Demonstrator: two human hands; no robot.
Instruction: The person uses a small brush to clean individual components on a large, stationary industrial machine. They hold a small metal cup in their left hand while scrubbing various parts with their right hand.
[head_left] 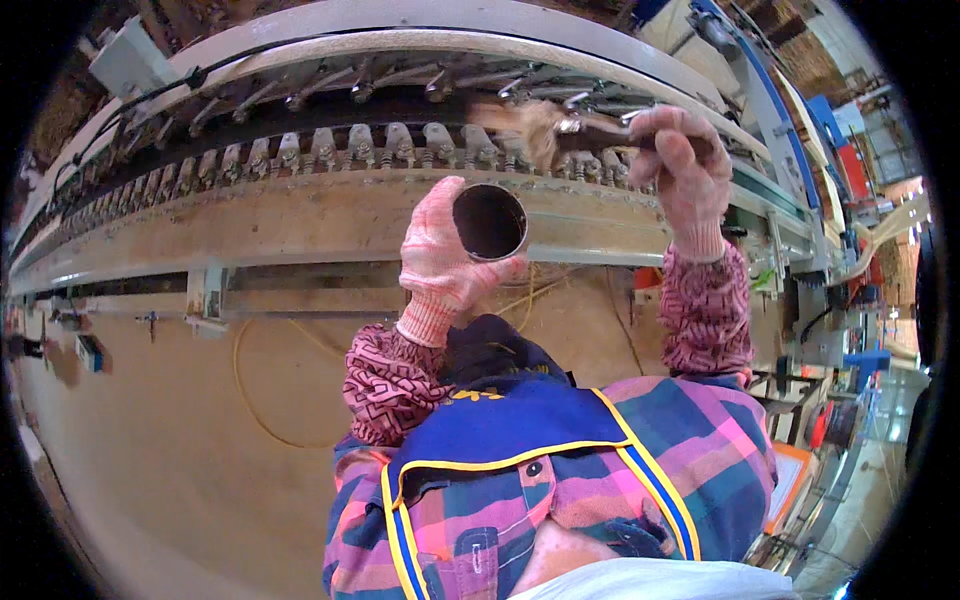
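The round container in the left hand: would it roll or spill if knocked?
Laid sideways, the round container would probably roll, given its circular outline. Tilted, it might spill anything loose inside, since its top looks uncovered. Its dark interior leaves the weight unclear.

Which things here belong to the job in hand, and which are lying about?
In use:
open can, in left hand
brush, in right hand
machine, below the brush

Apparently lying about:
yellow cord, on the floor
blue box, far left

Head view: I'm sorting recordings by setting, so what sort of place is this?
Probably a factory or workshop: a long machine with rows of metal fittings, a yellow cord on the floor, and a blue apron.
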